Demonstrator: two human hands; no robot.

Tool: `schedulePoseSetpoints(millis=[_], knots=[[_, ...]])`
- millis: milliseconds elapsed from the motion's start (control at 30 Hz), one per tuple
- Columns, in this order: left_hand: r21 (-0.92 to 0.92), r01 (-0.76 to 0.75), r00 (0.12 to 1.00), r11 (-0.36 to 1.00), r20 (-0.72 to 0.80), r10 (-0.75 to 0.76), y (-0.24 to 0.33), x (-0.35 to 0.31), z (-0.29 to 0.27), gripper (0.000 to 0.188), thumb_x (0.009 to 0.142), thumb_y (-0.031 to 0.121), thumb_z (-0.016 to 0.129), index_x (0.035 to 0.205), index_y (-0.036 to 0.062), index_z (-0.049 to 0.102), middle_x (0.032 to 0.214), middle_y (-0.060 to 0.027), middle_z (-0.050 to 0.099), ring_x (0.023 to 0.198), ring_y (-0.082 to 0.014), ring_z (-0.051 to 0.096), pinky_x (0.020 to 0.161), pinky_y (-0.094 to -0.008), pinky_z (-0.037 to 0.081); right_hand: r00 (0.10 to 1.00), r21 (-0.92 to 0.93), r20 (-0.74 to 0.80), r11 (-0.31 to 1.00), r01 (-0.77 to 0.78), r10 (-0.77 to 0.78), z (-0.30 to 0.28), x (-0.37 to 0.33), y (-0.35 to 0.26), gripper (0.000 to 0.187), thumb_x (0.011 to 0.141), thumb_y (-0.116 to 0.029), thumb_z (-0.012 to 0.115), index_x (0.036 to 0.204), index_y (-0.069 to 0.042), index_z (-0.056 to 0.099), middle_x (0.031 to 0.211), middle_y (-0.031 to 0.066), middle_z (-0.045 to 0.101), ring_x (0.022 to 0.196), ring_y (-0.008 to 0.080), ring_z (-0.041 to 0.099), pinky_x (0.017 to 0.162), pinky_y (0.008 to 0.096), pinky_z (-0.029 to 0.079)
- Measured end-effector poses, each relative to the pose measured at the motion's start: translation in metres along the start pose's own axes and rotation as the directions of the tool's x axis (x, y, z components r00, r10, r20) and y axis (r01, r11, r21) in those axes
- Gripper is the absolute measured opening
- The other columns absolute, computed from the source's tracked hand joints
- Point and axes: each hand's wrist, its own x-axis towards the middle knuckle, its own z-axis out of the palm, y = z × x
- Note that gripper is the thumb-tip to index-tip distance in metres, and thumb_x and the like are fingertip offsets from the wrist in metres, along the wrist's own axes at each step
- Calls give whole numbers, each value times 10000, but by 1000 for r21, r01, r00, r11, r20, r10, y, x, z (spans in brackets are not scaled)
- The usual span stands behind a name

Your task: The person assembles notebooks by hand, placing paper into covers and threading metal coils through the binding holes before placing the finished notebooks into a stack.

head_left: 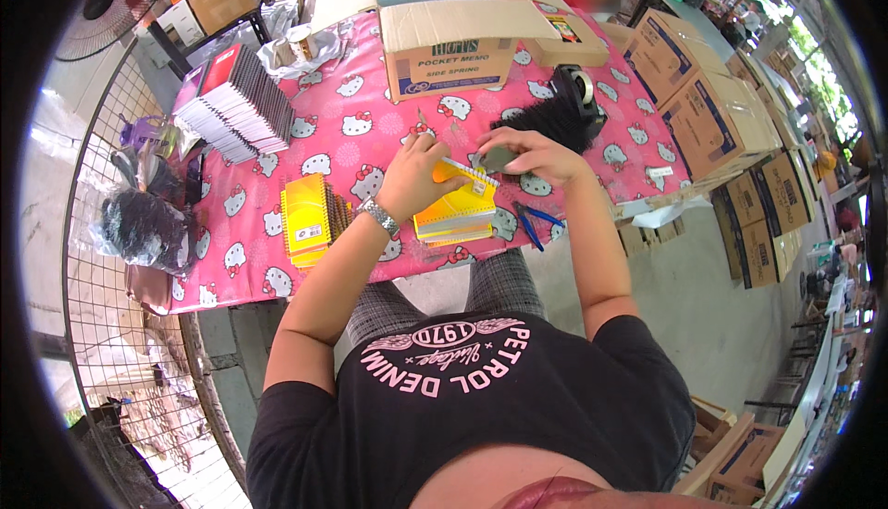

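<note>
My left hand (416, 174) is closed on a yellow spiral notebook (450, 174), its thumb and fingers along the tilted cover. This notebook rests over a stack of yellow spiral notebooks (455, 217) near the table's front edge. At the right end of the notebook's spiral, my right hand (541, 155) pinches a small, flat grey-green piece (499, 159) whose kind I cannot make out. Blue-handled pliers (536, 222) lie partly spread, just right of the stack. Left of my left forearm stands another pile of yellow spiral notebooks (307, 217).
Behind my hands is an open carton (450, 51) with notebooks inside. Black spiral bindings (555, 116) lie beside a black tape dispenser (585, 93). A tall notebook stack (236, 106) stands far left, near a plastic-wrapped black bundle (148, 227). Cartons (712, 125) are piled right of the table.
</note>
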Motion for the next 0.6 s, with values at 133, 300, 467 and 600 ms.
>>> schedulePoseSetpoints(millis=[133,300,467,600], knots=[[-71,-16,1000,997,21,18,-7,1,-2,394,770,301,750,1021,33,606,1034,-134,568,1064,-341,538,900,-424,474,996,138,-9,986,93,-93,3,7,-3,510,726,-247,673,1179,-13,649,1287,128,539,1216,238,496,1034,366,387],[-7,-91,996,996,6,91,-21,3,-12,329,791,201,719,1049,35,602,1058,-142,589,979,-335,589,845,-405,503,999,112,-16,993,-26,28,5,17,-16,472,742,-179,663,1182,-8,647,1222,91,559,1100,221,546,984,361,422],[-256,-72,992,964,84,96,-36,7,-12,301,812,134,699,1079,37,598,1062,-134,613,830,-288,640,762,-365,530,957,509,54,832,220,-286,6,28,-11,510,747,-213,673,1204,12,632,1279,132,570,1176,236,543,1011,362,414],[-355,45,981,934,190,25,-38,12,-14,302,818,113,712,1083,31,593,1023,-103,638,842,-215,640,749,-335,526,1000,-170,-22,985,-25,22,1,38,-17,502,756,-188,667,1209,24,626,1255,116,586,1200,238,535,1053,360,372]])
